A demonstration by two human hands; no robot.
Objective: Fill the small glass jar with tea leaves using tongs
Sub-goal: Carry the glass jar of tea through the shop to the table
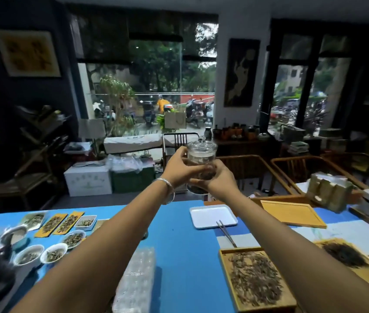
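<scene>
— Gripping the lidded glass jar [201, 159], both hands are raised past the table's far edge [179, 203]?
— Yes: left hand [179, 169] and right hand [218, 180] are wrapped round it; tongs [226, 233] are left beside the white tray [213, 215], possibly touching.

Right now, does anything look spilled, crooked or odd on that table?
Nothing looks spilled. The tongs lie half on the white tray, tips resting on it, the rest slanting onto the table. Both hands hold the lidded jar up.
</scene>
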